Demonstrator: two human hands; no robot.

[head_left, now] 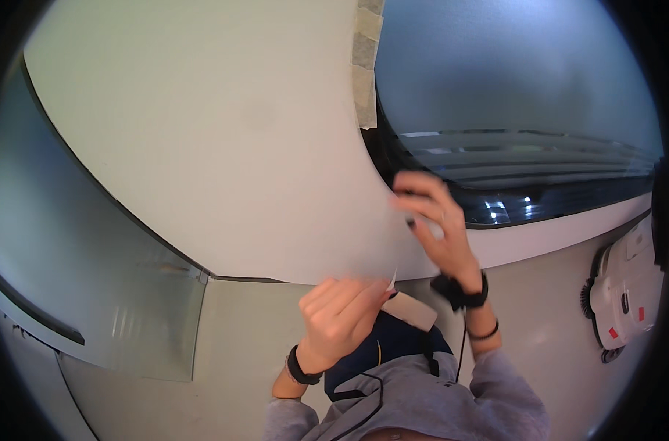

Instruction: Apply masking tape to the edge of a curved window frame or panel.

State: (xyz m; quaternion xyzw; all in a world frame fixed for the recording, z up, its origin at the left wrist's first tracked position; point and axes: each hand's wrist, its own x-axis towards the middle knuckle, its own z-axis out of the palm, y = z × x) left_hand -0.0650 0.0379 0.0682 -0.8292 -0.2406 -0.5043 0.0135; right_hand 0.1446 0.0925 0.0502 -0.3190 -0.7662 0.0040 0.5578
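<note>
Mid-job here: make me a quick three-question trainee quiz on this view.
1. Which hand holds the small white piece?
2. True or false: the beige tape runs along the left side of the glass pane.
3. Where in the picture does the white machine with red marks stand? a) upper left b) lower left c) right

Key: 1. The left hand; 2. True; 3. c
</note>
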